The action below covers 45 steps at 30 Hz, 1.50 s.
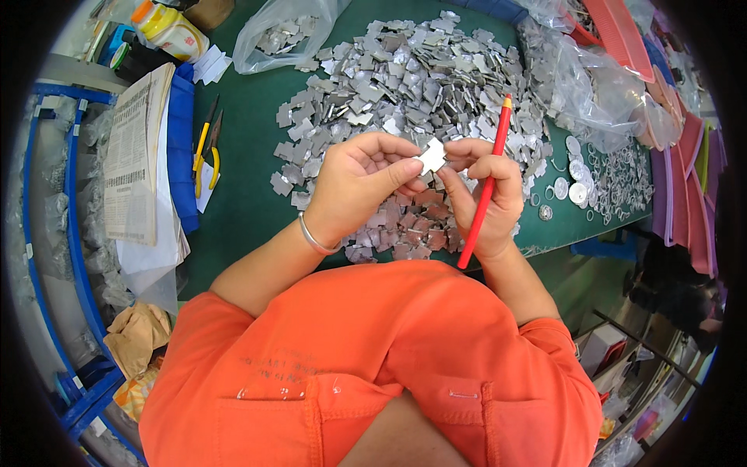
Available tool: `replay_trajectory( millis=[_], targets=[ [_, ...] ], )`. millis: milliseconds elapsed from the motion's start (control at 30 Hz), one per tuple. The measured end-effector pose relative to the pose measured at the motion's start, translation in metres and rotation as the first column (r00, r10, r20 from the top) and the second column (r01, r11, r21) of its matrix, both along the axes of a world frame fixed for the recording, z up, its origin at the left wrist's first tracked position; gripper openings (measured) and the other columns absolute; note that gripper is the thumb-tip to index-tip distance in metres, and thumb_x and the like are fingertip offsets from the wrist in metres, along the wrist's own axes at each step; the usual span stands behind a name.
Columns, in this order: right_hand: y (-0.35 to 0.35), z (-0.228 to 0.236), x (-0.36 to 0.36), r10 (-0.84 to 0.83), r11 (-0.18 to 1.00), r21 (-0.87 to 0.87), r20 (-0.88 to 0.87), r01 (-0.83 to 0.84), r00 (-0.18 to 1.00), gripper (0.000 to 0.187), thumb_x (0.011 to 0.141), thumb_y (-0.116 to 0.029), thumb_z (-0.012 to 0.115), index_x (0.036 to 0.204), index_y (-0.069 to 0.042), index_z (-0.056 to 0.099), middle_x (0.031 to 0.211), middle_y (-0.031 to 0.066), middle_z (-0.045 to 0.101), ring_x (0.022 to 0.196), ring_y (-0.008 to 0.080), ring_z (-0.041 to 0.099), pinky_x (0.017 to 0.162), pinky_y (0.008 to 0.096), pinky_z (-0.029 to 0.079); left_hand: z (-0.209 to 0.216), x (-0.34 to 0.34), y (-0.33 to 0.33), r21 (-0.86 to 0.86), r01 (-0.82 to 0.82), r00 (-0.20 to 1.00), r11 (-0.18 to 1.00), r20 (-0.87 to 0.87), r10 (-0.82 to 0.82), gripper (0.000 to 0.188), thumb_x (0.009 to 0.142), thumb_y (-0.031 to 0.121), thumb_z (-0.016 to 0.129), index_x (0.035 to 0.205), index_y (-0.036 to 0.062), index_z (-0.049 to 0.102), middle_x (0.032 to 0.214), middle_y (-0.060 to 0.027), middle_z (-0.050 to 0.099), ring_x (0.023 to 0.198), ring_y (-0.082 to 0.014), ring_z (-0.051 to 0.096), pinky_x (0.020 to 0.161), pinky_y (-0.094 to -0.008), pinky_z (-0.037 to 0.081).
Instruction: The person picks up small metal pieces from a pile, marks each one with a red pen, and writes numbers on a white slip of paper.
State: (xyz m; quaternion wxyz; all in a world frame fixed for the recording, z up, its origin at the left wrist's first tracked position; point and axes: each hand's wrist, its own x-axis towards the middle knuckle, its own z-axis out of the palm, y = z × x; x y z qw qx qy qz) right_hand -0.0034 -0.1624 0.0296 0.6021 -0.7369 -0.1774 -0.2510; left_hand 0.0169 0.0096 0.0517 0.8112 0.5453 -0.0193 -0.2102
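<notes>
Between my two hands, over the near side of a big metal pile, is a small flat notched metal piece (pixel 432 156). My left hand (pixel 362 183) pinches its left edge between thumb and fingers; a bangle circles that wrist. At the opposite edge, the fingertips of my right hand (pixel 486 187) grip the same piece. A red pencil (pixel 488 183) also rests in my right hand, tucked between the fingers, its tip pointing up and away. Beneath and beyond lies the heap of similar silvery metal pieces (pixel 420 78) on a green tabletop (pixel 241 156).
Yellow-handled pliers (pixel 214 156) and a yellow tool (pixel 204 136) lie left, beside a blue bin (pixel 183 148) and newspaper (pixel 136 156). A clear bag (pixel 288 35) holds more pieces at the back. Rings and discs (pixel 580 175) lie right, near plastic bags (pixel 599 93) and red baskets (pixel 618 35).
</notes>
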Motion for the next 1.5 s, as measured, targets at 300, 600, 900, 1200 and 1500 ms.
replay_trajectory(
  millis=[300,600,900,1200,1500],
  targets=[
    [0.007,-0.001,-0.008,0.056,0.986,0.161,-0.127,-0.035,0.990,0.033,0.073,0.011,0.067,0.086,-0.005,0.041,0.091,0.0135,0.059,0.073,0.0130,0.060,0.065,0.0243,0.049,-0.007,-0.003,-0.004,0.005,-0.050,0.992,0.999,0.118,0.050,0.015,0.085,0.006,0.061,0.096,-0.0036,0.057,0.086,-0.0095,0.063,0.075,-0.0133,0.064,0.065,-0.0241,0.054],
    [0.006,0.008,-0.009,-0.072,0.991,-0.109,0.045,0.076,0.996,0.031,0.069,0.010,0.068,0.079,-0.005,0.044,0.077,0.0133,0.064,0.068,0.0183,0.062,0.061,0.0256,0.050,-0.005,0.002,0.005,-0.127,0.122,0.974,0.984,-0.176,-0.143,0.020,0.088,0.015,0.059,0.100,-0.0012,0.057,0.079,-0.0089,0.063,0.068,-0.0135,0.063,0.062,-0.0246,0.053],
    [0.004,0.008,-0.011,0.107,0.930,0.368,-0.325,0.022,0.940,0.020,0.083,0.012,0.050,0.089,-0.003,0.038,0.095,0.0150,0.058,0.080,0.0148,0.059,0.067,0.0251,0.050,0.000,-0.005,-0.001,-0.037,-0.048,0.999,0.998,0.012,0.048,0.026,0.080,-0.002,0.064,0.104,-0.0021,0.051,0.086,-0.0101,0.062,0.071,-0.0163,0.064,0.063,-0.0255,0.054],
    [0.006,0.016,-0.016,0.254,0.862,0.507,-0.421,-0.006,0.871,0.030,0.079,0.010,0.060,0.092,-0.006,0.038,0.087,0.0099,0.057,0.067,0.0080,0.055,0.056,0.0192,0.047,-0.001,-0.006,0.000,-0.100,0.001,0.999,0.995,-0.050,-0.006,0.022,0.087,0.010,0.060,0.101,-0.0056,0.053,0.087,-0.0124,0.062,0.073,-0.0174,0.065,0.062,-0.0251,0.055],
    [0.006,0.000,-0.013,0.138,0.951,0.304,-0.258,-0.055,0.956,0.027,0.081,0.012,0.056,0.090,-0.005,0.037,0.091,0.0123,0.058,0.079,0.0109,0.058,0.068,0.0233,0.049,-0.006,-0.004,0.002,-0.072,0.076,0.995,0.995,-0.054,-0.080,0.017,0.085,0.004,0.060,0.099,-0.0048,0.054,0.089,-0.0130,0.063,0.076,-0.0175,0.065,0.067,-0.0253,0.055]
  ],
)
